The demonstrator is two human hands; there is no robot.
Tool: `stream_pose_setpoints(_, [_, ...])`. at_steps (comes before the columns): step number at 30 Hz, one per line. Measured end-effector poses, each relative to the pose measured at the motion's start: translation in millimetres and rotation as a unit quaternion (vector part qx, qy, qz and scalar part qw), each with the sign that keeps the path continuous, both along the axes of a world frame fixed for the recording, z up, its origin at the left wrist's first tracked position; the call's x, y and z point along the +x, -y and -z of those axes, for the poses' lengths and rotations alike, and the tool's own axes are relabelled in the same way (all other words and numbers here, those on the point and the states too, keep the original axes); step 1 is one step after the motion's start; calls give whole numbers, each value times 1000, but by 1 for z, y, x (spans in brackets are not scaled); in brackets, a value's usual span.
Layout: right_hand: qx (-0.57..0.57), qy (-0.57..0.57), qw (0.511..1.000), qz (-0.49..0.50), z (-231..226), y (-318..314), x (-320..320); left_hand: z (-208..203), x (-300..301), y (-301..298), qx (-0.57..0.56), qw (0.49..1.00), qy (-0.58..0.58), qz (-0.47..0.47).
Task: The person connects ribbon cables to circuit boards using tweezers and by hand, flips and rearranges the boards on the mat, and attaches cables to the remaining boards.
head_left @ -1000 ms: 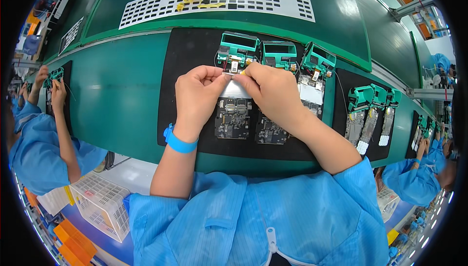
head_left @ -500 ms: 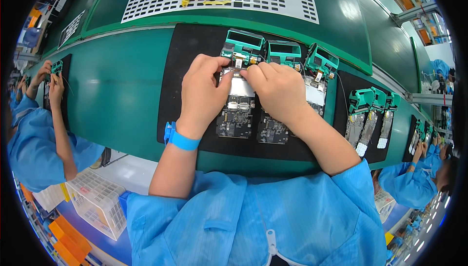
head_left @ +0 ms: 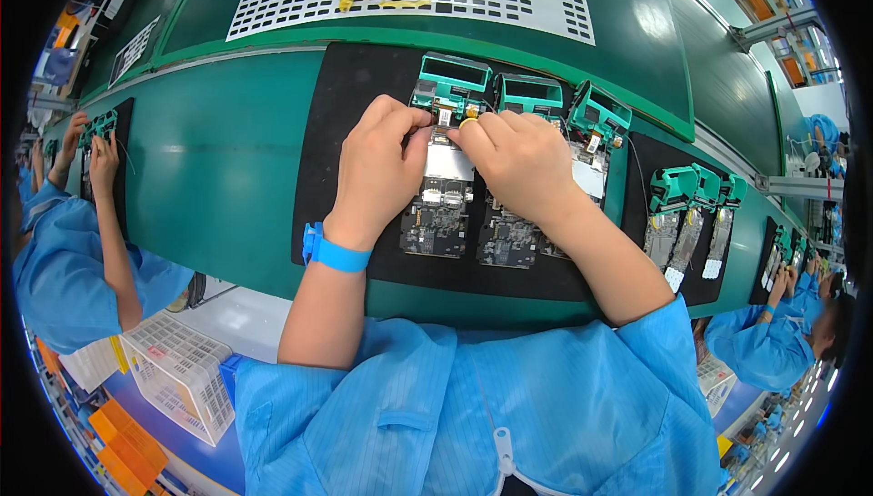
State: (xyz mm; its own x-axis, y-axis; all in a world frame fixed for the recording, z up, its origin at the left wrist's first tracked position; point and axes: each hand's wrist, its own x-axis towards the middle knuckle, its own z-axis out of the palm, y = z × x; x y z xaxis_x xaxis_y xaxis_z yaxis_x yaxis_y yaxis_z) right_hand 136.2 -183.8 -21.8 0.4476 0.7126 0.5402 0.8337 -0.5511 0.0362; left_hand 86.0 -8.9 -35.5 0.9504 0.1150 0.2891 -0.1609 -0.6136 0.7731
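Observation:
A long circuit board (head_left: 435, 228) with a silver shield plate lies on a black mat, its far end joined to a green plastic frame (head_left: 456, 70). My left hand (head_left: 377, 169), a blue band at its wrist, is closed on the board's left edge near that joint. Opposite it, my right hand (head_left: 523, 164) has thumb and forefinger pinched over the small connectors there; what lies between the fingertips is hidden. Partly under the right hand is a second circuit board (head_left: 506, 241) with its own green frame (head_left: 529, 91). Another green frame (head_left: 602, 107) with a board stands to its right.
The black mat (head_left: 336, 123) lies on a green bench. Beyond it is a white sheet with rows of dark cutouts (head_left: 518, 0), yellow scraps on it. More framed boards (head_left: 688, 223) sit on a mat at right. Co-workers in blue sleeves (head_left: 86, 264) work at both sides.
The left board and its frame have shifted slightly left and toward the far side. My left hand has moved a little with them; my right hand stays pinched at nearly the same spot.

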Motion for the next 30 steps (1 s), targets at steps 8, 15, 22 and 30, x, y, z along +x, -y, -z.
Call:
stream_pose_setpoints(8, [-19,-71,997,34,1,-2,-9,1,1,1,25,1000,2,4])
stream_pose_setpoints(15, [-86,-46,994,43,-2,-2,-19,-10,-3,2,71,996,25,38])
stream_pose_setpoints(22, [-15,-156,987,31,-11,2,-7,-22,-28,3,39,999,0,-4])
stream_pose_setpoints(30, [85,-141,985,56,-23,-53,20,-11,-87,49,135,991,-23,-11])
